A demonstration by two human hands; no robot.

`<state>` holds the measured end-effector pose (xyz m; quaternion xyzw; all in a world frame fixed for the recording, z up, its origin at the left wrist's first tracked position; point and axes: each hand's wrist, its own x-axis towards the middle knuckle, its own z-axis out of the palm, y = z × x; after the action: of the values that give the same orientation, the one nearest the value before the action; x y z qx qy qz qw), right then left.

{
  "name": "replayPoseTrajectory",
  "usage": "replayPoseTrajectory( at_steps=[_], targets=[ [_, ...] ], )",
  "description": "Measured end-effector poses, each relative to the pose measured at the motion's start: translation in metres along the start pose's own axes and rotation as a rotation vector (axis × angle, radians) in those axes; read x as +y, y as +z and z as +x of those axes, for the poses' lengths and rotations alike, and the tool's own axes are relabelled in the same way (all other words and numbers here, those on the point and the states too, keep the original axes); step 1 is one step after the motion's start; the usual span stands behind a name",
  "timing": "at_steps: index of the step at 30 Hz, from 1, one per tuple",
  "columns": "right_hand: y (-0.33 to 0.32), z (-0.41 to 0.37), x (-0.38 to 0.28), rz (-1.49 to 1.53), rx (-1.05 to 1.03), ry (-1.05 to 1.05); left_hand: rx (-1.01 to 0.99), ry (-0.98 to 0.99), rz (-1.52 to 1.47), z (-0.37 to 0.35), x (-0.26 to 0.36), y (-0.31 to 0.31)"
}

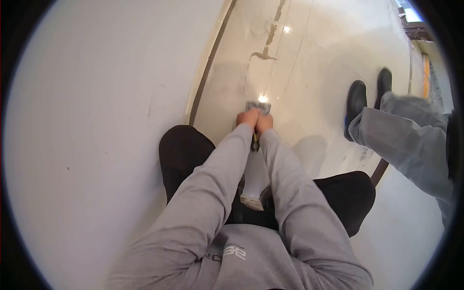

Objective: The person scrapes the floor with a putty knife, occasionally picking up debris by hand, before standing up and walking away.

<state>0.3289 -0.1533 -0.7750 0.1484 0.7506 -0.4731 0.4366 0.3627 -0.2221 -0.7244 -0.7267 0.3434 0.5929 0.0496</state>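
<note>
Both of my hands are closed together around a scraper (257,105) low over the pale, glossy floor (309,63). My left hand (247,117) wraps it from the left, and my right hand (264,123) grips it from the right, close against the other. The wide grey blade shows just beyond my fingers, its far edge at the floor. A black and yellow handle end sticks out below my hands, toward me; the middle of the handle is hidden. Farther ahead, a brown, rough-edged residue strip (264,55) runs along the floor.
Close on my left stands a white wall (106,106) with a dark baseboard (209,67). At right, another person's legs in grey trousers (401,128) and dark shoes (356,99) are stretched across the floor. My bent knees flank my arms.
</note>
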Motion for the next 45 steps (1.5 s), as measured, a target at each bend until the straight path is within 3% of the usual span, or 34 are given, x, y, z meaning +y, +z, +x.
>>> replayPoseTrajectory(
  at_steps=[4,6,8,9,11,13,15,17,20,23,24,28,30,31,33,35,38,40,42,45],
  targets=[
    [-0.002,-0.005,-0.019,-0.009,-0.012,0.068,-0.049,0.008,0.009,0.010,-0.001,-0.001],
    [-0.009,-0.047,0.016,-0.316,0.063,-0.035,0.143,0.016,0.211,-0.002,-0.048,-0.016],
    [-0.006,-0.024,0.058,-0.278,0.061,-0.068,0.166,0.025,0.294,-0.016,-0.052,-0.022],
    [-0.004,-0.011,0.072,-0.228,0.049,-0.095,0.117,0.037,0.144,-0.008,-0.054,-0.019],
    [0.003,0.006,0.047,-0.098,0.014,-0.090,0.022,0.093,-0.061,0.022,-0.050,-0.007],
    [0.006,-0.007,0.010,0.036,0.005,-0.046,0.025,0.124,-0.036,0.029,-0.036,-0.004],
    [0.006,-0.004,0.040,0.015,0.010,-0.069,0.037,0.127,-0.009,0.039,-0.050,-0.005],
    [0.002,-0.025,0.054,-0.065,0.016,-0.166,0.173,0.186,0.267,0.033,-0.072,-0.015],
    [0.016,0.040,0.081,-0.057,0.071,-0.126,0.051,0.189,0.046,0.053,-0.051,-0.004],
    [0.017,0.022,-0.042,0.026,0.010,-0.045,-0.112,0.211,-0.118,0.061,0.013,0.012],
    [0.016,0.024,-0.052,0.058,-0.038,-0.001,-0.177,0.212,-0.134,0.056,0.028,0.013],
    [0.017,0.024,-0.026,-0.010,0.082,-0.083,-0.139,0.180,0.037,0.017,0.028,0.000],
    [0.016,0.005,-0.042,0.042,0.149,-0.128,0.007,0.213,0.180,0.018,0.030,0.004],
    [0.016,0.009,-0.053,0.043,0.149,-0.127,-0.076,0.225,0.187,0.026,0.041,0.008],
    [0.021,0.037,-0.093,0.224,0.022,-0.095,-0.109,0.277,0.114,0.043,0.076,0.024],
    [0.022,0.059,-0.108,0.171,-0.004,-0.117,-0.157,0.318,0.052,0.052,0.101,0.038],
    [0.027,0.101,-0.067,0.046,-0.035,-0.139,-0.196,0.355,0.036,0.083,0.072,0.041],
    [0.029,0.092,-0.048,0.102,0.133,-0.192,-0.115,0.391,0.110,0.080,0.062,0.037],
    [0.024,0.078,-0.075,0.129,0.043,-0.149,-0.085,0.302,0.103,0.060,0.074,0.038],
    [0.019,0.078,-0.119,0.217,-0.049,-0.152,-0.094,0.378,0.000,0.055,0.109,0.053]
  ],
)
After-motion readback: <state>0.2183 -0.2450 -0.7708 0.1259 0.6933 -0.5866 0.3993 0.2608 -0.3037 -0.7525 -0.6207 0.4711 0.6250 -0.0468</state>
